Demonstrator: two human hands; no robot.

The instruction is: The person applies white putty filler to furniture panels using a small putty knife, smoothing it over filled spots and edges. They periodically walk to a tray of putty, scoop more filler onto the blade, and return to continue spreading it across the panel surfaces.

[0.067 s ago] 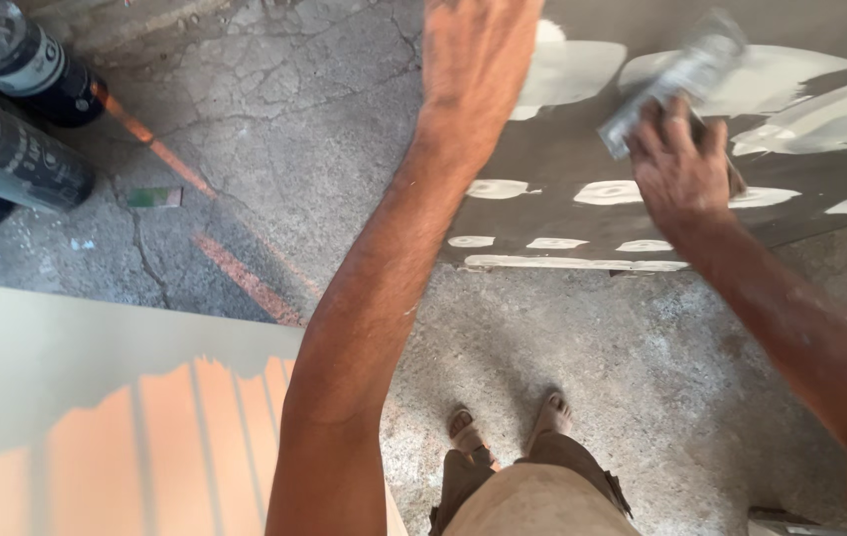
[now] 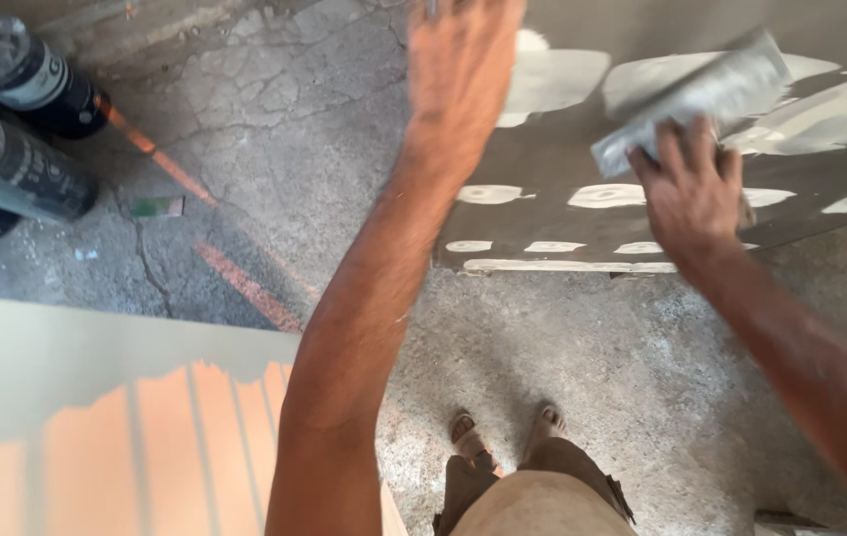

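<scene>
At the far left, two dark cylindrical cans (image 2: 21, 179) are lying on the cracked concrete floor (image 2: 274, 129), with a third dark can (image 2: 31, 74) resting just above them, and a faded orange stripe (image 2: 205, 238) is running diagonally across the floor beside them. Below, a pale board (image 2: 96, 357) with an orange underside showing is filling the lower left corner. Moving right, the left hand (image 2: 463, 60) is reaching forward with its back to the camera and its palm lying flat against the edge of a dark grey panel (image 2: 562, 139); its fingertips are running out of the top of the view, so how far they are spread cannot be told. The panel is leaning above the floor and is carrying many pale patches of filler (image 2: 607, 196) in rows. Further right, the right hand (image 2: 691, 194) is gripping the handle of a wide putty knife (image 2: 701, 94), fingers curled around it, and its filler-smeared blade is lying against the panel's face. Below, the person's sandalled feet (image 2: 508, 432) are standing on the floor.
</scene>
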